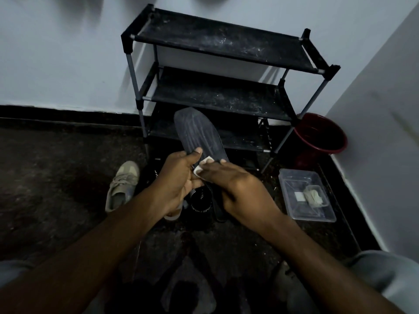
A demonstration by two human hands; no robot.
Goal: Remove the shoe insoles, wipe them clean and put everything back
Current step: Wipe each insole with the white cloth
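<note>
Left hand: my left hand [179, 177] grips the heel end of the dark insole [199, 130], thumb curled over its top face, fingers wrapped underneath.
Right hand: my right hand [240, 189] lies back-up, its fingers reaching over a white wipe [203, 166] and pressing it against the insole near the heel; my thumb is hidden, so I cannot tell whether I pinch the wipe or only press it.
Insole: held up off the floor, toe end pointing away from me toward the shoe rack [217, 94], with pale streaks along its surface.
Shoes: a beige sneaker [123, 184] sits on the dark floor [56, 177] just left of my left wrist; below my hands lies a black piece with white lettering [200, 200], too dim to name.
Rack: black, three dusty shelves, standing against the white wall.
Right side: a red basin [320, 134] in the corner beside the rack; nearer me, a clear plastic tray [294, 177] holding folded pale cloths [313, 196].
</note>
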